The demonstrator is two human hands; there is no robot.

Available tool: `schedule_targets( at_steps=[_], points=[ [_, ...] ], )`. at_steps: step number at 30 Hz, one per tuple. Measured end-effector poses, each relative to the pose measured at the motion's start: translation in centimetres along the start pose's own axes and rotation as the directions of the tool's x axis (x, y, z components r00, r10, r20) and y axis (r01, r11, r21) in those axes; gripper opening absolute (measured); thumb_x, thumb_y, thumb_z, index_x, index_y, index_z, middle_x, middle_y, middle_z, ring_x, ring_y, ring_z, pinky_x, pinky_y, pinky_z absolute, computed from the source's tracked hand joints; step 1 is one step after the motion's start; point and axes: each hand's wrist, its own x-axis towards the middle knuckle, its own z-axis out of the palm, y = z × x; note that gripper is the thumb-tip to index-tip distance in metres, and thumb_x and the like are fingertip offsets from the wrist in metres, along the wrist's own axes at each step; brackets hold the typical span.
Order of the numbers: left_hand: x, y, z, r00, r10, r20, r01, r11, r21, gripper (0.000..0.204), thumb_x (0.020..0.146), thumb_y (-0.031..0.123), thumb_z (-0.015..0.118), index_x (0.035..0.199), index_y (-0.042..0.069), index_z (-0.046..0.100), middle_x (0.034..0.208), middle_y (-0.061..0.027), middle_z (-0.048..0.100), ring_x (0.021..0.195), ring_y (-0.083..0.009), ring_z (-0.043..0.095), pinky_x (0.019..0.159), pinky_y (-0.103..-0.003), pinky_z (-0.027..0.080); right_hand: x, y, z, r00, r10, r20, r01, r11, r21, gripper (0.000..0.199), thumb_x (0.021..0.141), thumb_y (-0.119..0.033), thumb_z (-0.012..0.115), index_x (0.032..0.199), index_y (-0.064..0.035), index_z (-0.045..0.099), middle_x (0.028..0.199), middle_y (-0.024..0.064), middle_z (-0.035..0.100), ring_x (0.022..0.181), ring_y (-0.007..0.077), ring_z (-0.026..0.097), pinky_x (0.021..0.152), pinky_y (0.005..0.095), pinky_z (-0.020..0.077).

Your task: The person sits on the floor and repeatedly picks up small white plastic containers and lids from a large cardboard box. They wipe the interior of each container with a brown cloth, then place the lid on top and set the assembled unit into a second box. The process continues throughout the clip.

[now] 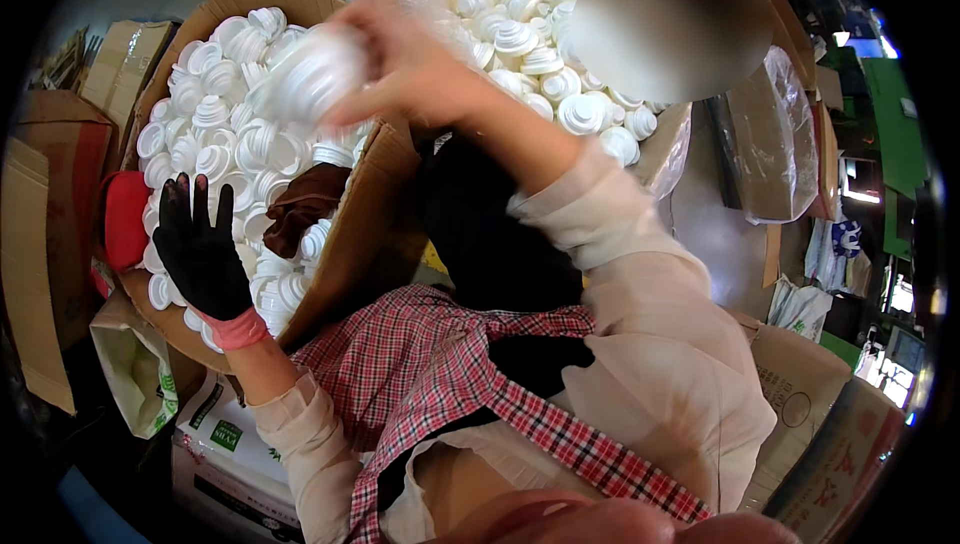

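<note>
My left hand (pixel 205 249), in a black glove with a pink cuff, lies over the left carton with its fingers spread. It holds nothing and rests on or just above the white plastic parts (pixel 212 111) heaped there. My bare right hand (pixel 410 64) is over the right edge of that carton, its fingers curled round a white ridged round plastic part (pixel 310 79). Both the hand and the part are smeared by motion. A crumpled brown cloth (pixel 303 206) lies on the heap between my hands.
The left cardboard carton (pixel 385 169) stands in front of me. Beyond my right arm, a plastic-lined carton holds off-white stepped parts (pixel 515 39). A red object (pixel 126 221) sits at the left carton's edge. More cartons (pixel 60 244) stand left; a plastic-covered box (pixel 770 144) stands right.
</note>
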Motion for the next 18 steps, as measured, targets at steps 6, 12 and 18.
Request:
schedule_targets(
  at_steps=[6, 12, 18],
  points=[
    [-0.9, -0.8, -0.4, 0.999, 0.025, -0.041, 0.001, 0.841, 0.541, 0.048, 0.098, 0.024, 0.039, 0.139, -0.001, 0.034, 0.143, -0.0182, 0.036, 0.131, -0.0352, 0.038, 0.106, -0.051, 0.037, -7.0, 8.7, -26.2, 0.723, 0.205, -0.659, -0.309, 0.95, -0.043, 0.07, 0.069, -0.01, 0.083, 0.123, 0.008, 0.042, 0.105, 0.017, 0.061, 0.096, 0.025, 0.063, 0.084, 0.037, 0.0527],
    [-2.3, -1.1, -2.9, 0.992, -0.012, -0.124, 0.075, 0.85, 0.521, 0.047, 0.098, 0.024, 0.039, 0.138, 0.0, 0.037, 0.142, -0.0161, 0.039, 0.129, -0.0339, 0.041, 0.106, -0.048, 0.037, -3.1, 14.8, -31.2, 0.663, 0.188, -0.725, -0.677, 0.564, -0.473, 0.08, 0.06, -0.037, 0.088, 0.12, 0.0037, 0.054, 0.11, 0.0147, 0.063, 0.093, 0.0238, 0.062, 0.082, 0.0326, 0.0485],
    [-4.1, -1.3, -6.5, 0.951, -0.015, -0.308, 0.186, 0.824, 0.534, 0.046, 0.098, 0.028, 0.041, 0.136, 0.002, 0.041, 0.137, -0.0146, 0.044, 0.126, -0.0307, 0.045, 0.103, -0.045, 0.04, -0.6, 17.6, -32.5, 0.545, 0.564, -0.62, -0.82, 0.208, -0.532, 0.068, 0.067, -0.053, 0.078, 0.1, 0.0058, 0.067, 0.098, 0.0181, 0.068, 0.086, 0.0291, 0.066, 0.065, 0.0402, 0.0526]
  ],
)
